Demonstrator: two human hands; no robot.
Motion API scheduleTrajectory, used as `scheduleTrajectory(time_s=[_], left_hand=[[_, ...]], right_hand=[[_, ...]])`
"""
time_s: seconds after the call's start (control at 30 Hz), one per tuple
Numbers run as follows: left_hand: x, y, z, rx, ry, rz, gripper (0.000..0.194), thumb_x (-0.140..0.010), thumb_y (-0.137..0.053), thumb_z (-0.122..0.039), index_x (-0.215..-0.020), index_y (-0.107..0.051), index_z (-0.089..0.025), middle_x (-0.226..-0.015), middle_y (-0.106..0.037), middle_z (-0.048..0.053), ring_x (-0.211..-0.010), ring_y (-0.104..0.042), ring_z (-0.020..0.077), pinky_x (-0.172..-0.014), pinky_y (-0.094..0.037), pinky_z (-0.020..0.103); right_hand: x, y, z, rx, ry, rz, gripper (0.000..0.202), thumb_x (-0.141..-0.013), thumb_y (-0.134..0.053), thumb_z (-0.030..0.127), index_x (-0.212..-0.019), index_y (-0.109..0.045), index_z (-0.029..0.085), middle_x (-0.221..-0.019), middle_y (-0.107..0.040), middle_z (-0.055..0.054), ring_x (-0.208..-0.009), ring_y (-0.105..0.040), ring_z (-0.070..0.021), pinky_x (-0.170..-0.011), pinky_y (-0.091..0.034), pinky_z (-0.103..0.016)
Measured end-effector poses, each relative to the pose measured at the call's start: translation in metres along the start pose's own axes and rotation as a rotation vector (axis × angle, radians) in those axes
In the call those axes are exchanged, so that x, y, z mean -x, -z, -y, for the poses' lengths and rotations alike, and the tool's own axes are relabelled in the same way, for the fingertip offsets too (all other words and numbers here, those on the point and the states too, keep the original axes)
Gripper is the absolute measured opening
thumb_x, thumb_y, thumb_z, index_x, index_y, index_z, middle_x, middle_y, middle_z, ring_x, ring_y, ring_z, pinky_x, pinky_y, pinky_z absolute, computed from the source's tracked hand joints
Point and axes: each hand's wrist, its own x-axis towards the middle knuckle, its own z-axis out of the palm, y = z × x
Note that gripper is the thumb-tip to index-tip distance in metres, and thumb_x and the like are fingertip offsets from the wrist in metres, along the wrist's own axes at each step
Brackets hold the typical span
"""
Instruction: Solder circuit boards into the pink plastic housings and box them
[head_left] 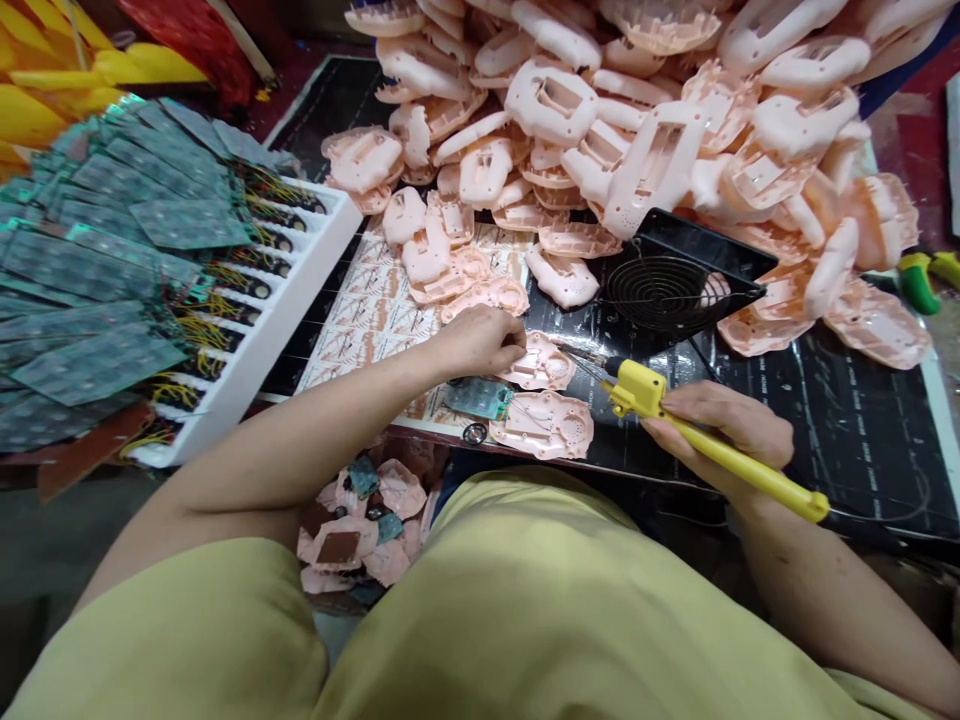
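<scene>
My right hand (724, 430) is wrapped round a yellow soldering iron (742, 465), whose tip points left over a pink plastic shell half (546, 362). My left hand (484, 342) is closed at the left end of that shell, its fingers curled; what they pinch is hidden. Just nearer to me lies a second pink shell half (547, 425), hollow side up. A green circuit board (476, 397) with thin wires sits against its left end. Beside the board is a small round speaker (475, 433).
A black fan with a wire guard (664, 292) stands behind the iron. Pink shells (555, 100) are heaped at the back. On the left, a white foam tray (300, 290) carries wired circuit boards (97, 350). Below the table edge are more shells and boards (367, 530). Green-handled pliers (919, 283) lie far right.
</scene>
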Motion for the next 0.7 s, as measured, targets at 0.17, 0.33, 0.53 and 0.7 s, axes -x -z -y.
scheduleTrajectory(time_s=[0.17,0.33,0.53,0.7], left_hand=[[-0.001,-0.001,-0.001,-0.011,-0.013,-0.001,0.02,-0.083,-0.06,-0.021,-0.094,-0.075,-0.016,-0.091,-0.074,0.006,-0.087,-0.066,0.0213,-0.075,-0.044,0.028],[0.003,-0.009,0.004,0.079,-0.039,-0.094,0.017,-0.083,-0.062,-0.02,-0.093,-0.075,-0.016,-0.086,-0.074,0.006,-0.082,-0.066,0.0193,-0.074,-0.045,0.028],[0.005,-0.015,0.008,0.182,-0.077,-0.093,0.011,-0.08,-0.068,-0.021,-0.087,-0.075,-0.017,-0.082,-0.074,0.002,-0.079,-0.066,0.0164,-0.071,-0.044,0.024],[0.003,-0.011,0.003,0.029,-0.101,-0.075,0.011,-0.08,-0.067,-0.024,-0.084,-0.076,-0.018,-0.085,-0.074,0.004,-0.082,-0.066,0.0187,-0.074,-0.044,0.026]], right_hand=[[0.005,0.001,0.004,0.067,-0.054,0.011,0.033,-0.07,-0.081,0.019,-0.1,-0.066,0.024,-0.079,-0.074,0.0,-0.065,-0.071,-0.0159,-0.058,-0.059,-0.024],[0.008,-0.001,0.01,0.214,-0.127,0.01,0.06,-0.074,-0.079,0.025,-0.129,-0.056,0.025,-0.091,-0.075,-0.002,-0.069,-0.072,-0.0179,-0.068,-0.063,-0.031],[0.009,-0.004,0.012,0.06,-0.028,0.026,0.034,-0.072,-0.08,0.018,-0.102,-0.065,0.024,-0.079,-0.074,-0.001,-0.065,-0.07,-0.0169,-0.057,-0.06,-0.026],[0.006,-0.011,0.011,-0.03,0.037,0.051,0.026,-0.072,-0.079,0.014,-0.09,-0.062,0.022,-0.073,-0.072,0.0,-0.065,-0.07,-0.0147,-0.057,-0.059,-0.023]])
